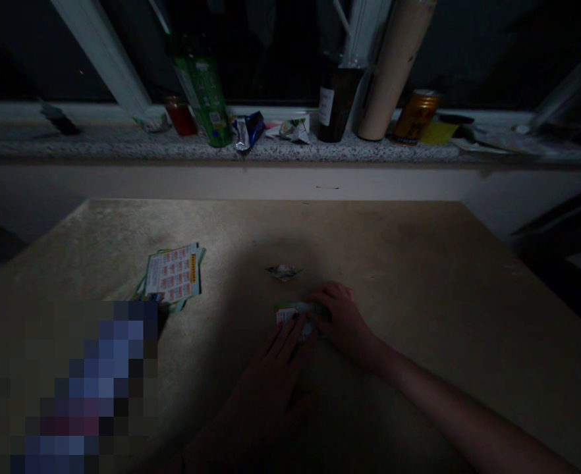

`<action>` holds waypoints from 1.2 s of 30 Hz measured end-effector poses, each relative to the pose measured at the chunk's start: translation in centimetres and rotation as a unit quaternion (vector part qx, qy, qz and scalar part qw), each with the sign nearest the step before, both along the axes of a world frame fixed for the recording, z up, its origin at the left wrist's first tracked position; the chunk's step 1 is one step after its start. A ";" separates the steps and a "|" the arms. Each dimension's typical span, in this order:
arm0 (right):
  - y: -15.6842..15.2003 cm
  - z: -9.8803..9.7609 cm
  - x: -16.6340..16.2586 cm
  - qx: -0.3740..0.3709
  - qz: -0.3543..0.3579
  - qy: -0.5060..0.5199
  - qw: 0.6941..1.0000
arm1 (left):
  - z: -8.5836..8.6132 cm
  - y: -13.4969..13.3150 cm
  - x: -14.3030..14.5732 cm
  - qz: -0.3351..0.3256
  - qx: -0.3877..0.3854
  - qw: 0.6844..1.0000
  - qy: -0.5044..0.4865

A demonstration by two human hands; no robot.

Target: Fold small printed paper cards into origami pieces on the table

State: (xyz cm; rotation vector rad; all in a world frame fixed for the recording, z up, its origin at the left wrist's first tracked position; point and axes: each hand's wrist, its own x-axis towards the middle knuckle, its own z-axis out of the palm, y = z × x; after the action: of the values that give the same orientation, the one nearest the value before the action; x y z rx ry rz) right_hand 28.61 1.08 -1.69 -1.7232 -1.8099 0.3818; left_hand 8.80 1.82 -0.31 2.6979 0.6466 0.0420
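A small printed paper slip (pixel 285 316), green along its top edge, lies on the table in front of me, partly covered by both hands. My left hand (pixel 273 368) reaches in from below, fingers stretched out and lying flat on the slip's lower part. Over its right side my right hand (pixel 342 319) is bent, its fingers closed on the paper; the fingertips are partly hidden in shadow. Just beyond the hands sits a small folded piece of paper (pixel 284 272), roughly triangular, touched by neither hand.
A stack of printed leaflets (pixel 174 273) lies on the table (pixel 394 257) to the left. A blurred-out blue object (pixel 93 375) is at lower left. Along the granite windowsill (pixel 280 150) stand a green container (pixel 204 99), a dark cup (pixel 337 105), a cardboard tube (pixel 394 72) and a golden can (pixel 416 117).
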 end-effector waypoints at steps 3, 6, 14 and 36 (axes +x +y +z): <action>0.0 -0.1 0.0 0.004 0.000 0.000 1.000 | 0.0 0.0 0.0 0.001 -0.009 1.000 0.003; 0.1 -0.2 0.1 0.004 0.002 0.000 1.000 | 0.2 -0.1 -0.1 0.005 -0.010 1.000 0.004; 0.0 -0.1 0.0 0.004 0.000 0.002 1.000 | 0.2 0.1 0.0 0.002 -0.017 1.000 0.019; -0.3 0.0 0.0 0.011 0.006 -0.004 1.000 | 0.3 0.0 0.0 0.004 -0.046 0.999 0.019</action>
State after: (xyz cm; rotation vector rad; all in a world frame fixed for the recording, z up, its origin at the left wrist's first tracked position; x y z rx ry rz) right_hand 28.61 0.75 -1.68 -1.7013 -1.8249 0.3586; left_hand 8.76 1.84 -0.04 2.6130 0.6547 -0.0352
